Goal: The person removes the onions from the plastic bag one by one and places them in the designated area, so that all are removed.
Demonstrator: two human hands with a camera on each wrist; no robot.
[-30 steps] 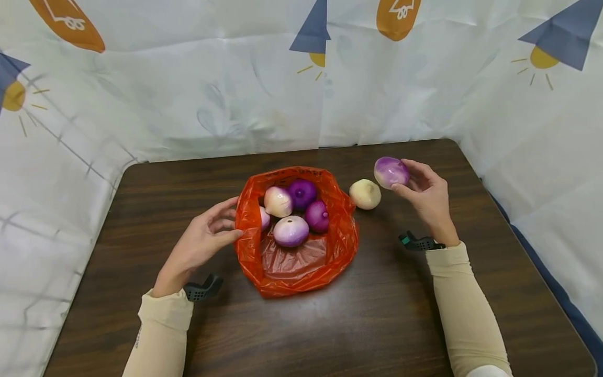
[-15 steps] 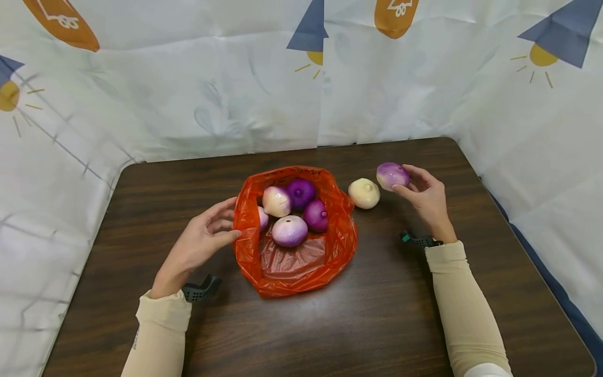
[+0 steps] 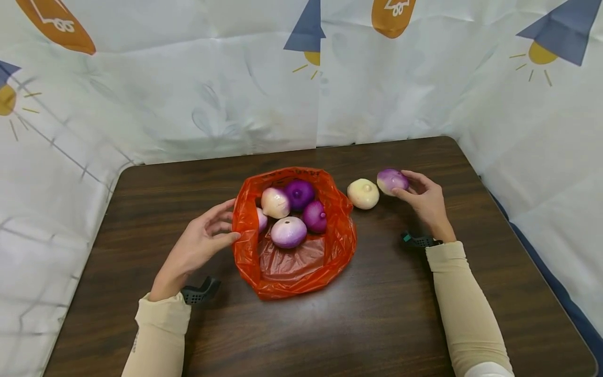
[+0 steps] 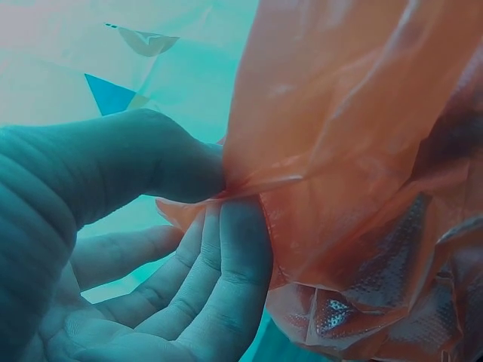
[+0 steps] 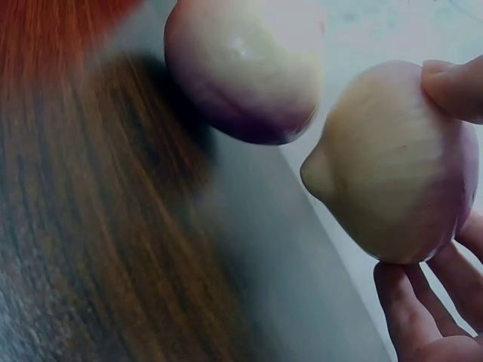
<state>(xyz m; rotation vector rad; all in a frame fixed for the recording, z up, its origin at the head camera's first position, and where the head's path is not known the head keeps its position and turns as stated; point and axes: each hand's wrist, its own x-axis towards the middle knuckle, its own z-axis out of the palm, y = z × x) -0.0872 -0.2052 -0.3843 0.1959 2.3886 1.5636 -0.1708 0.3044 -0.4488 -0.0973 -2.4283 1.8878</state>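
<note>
An orange-red plastic bag [image 3: 294,285] stands with its mouth wide, and several purple and white onions [image 3: 289,232] lie inside it. My left hand [image 3: 195,246] pinches the bag's left rim between thumb and fingers; the left wrist view shows the thin plastic [image 4: 324,113] caught there. To the right of the bag, my right hand [image 3: 426,201] grips a purple onion [image 3: 392,181] by its right end. In the right wrist view, thumb and fingertips press opposite sides of this onion [image 5: 400,166]. A pale onion [image 3: 363,193] sits just left of it, beside the bag.
The brown wooden table [image 3: 330,335] has rounded corners. White patterned curtains [image 3: 212,78] hang behind it and along both sides. Each wrist wears a dark strap mount, one of them the right wrist mount [image 3: 419,240].
My right hand has lowered the purple onion slightly, down toward the table beside the pale onion. The left hand keeps its hold on the bag's rim.
</note>
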